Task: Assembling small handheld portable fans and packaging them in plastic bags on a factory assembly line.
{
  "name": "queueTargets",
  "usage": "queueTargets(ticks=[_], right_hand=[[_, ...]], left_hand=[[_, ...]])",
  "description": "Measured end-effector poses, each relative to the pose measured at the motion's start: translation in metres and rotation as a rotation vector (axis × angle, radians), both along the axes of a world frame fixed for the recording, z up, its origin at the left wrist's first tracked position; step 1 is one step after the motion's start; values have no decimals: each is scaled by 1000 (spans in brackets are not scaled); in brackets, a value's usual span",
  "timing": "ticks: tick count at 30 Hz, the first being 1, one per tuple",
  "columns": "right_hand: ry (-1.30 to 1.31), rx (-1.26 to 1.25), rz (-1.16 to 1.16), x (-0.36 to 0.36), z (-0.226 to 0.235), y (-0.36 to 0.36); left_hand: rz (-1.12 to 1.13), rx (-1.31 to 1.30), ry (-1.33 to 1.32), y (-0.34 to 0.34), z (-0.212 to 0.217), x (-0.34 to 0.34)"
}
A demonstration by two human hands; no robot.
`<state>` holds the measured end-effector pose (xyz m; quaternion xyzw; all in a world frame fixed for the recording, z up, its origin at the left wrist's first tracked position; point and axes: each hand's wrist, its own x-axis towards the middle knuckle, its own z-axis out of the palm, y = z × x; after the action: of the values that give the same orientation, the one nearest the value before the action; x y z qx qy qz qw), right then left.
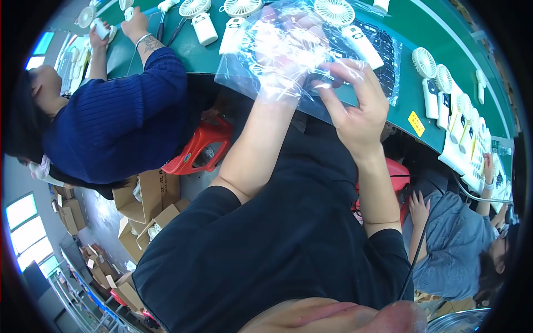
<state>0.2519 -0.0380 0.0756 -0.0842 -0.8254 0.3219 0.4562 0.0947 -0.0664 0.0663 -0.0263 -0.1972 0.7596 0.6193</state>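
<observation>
My left hand (297,41) reaches into a clear plastic bag (239,75) over the green table. Its fingers look stretched out under the film, though glare hides part of them. At the bag's right side, my right hand (358,105) has its thumb and fingers curled around the edge of the film. Close by lie white handheld fans; a round fan head (334,12) and a white handle (363,47) show just beyond the bag. A black grid-like sheet (383,41) under clear film rests to the right of them.
More white fans (425,62) line the green table (405,102) on the right, near a yellow label (416,124). On the left, a co-worker in a blue sweater (122,119) handles a white piece. Another in grey (449,244) sits right. Red stools (202,145) and cardboard boxes (147,194) stand below.
</observation>
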Motion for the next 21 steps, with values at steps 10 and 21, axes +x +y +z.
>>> queueTargets(ticks=[10,21], right_hand=[[219,-560,22,6,-6,-1],[13,-371,-96,39,26,55]], left_hand=[[251,509,609,-11,-1,-34],[1504,-807,1800,-48,64,-51]])
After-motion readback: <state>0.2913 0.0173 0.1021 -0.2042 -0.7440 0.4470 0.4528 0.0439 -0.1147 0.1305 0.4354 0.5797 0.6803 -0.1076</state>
